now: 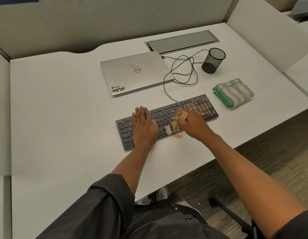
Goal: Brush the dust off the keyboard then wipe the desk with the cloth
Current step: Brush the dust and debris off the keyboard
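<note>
A black keyboard [198, 107] lies slanted on the white desk [63, 109]; pale dust speckles its right-hand keys. My left hand [143, 125] presses flat on the keyboard's left half, fingers straight. My right hand [189, 124] grips the wooden handle of a small brush [174, 125], whose pale bristles touch the keys near the keyboard's front edge. A little heap of tan dust [179, 135] sits on the desk just in front of the bristles. A folded green-and-white striped cloth [233, 92] lies to the right of the keyboard, apart from both hands.
A closed silver laptop [136, 73] sits behind the keyboard, with a tangled black cable [182, 69] running from it to the keyboard. A black mesh pen cup [212, 60] stands at the back right. A grey cable hatch [181, 41] lies beyond. The desk's front edge runs diagonally at right.
</note>
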`<state>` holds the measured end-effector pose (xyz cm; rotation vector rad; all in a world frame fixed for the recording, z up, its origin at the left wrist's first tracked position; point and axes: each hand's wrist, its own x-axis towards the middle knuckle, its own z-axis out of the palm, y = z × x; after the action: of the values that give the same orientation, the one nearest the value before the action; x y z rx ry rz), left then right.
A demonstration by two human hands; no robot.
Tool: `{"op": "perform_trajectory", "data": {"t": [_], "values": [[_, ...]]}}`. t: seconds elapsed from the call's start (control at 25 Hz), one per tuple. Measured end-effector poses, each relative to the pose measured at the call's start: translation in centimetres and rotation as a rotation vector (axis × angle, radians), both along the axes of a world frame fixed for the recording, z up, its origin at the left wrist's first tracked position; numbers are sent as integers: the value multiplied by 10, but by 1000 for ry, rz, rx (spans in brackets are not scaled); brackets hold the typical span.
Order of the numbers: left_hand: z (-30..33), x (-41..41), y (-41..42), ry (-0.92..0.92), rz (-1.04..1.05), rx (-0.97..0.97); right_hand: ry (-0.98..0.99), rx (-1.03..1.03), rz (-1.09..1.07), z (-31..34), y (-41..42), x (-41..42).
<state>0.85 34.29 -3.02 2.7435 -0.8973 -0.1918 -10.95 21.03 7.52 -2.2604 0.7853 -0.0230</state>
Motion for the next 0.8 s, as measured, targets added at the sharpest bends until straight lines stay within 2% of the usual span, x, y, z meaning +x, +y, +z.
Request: {"op": "perform_trajectory", "data": {"t": [0.16,0.32,0.52,0.64,0.8], "values": [[0,1,0,4,-1,1,-2,-147,-125,2,-10,-11],[0,0,-1,3,3,2,-103,43,-82,3,13,-14],[0,0,-1,1,3,2,-79,-56,-139,-12,6,-27],[0,-1,0,14,-2,9,-147,-98,-168,-8,10,-31],[-1,0,-1,0,2,0,-237,26,-192,-10,15,-32]]}}
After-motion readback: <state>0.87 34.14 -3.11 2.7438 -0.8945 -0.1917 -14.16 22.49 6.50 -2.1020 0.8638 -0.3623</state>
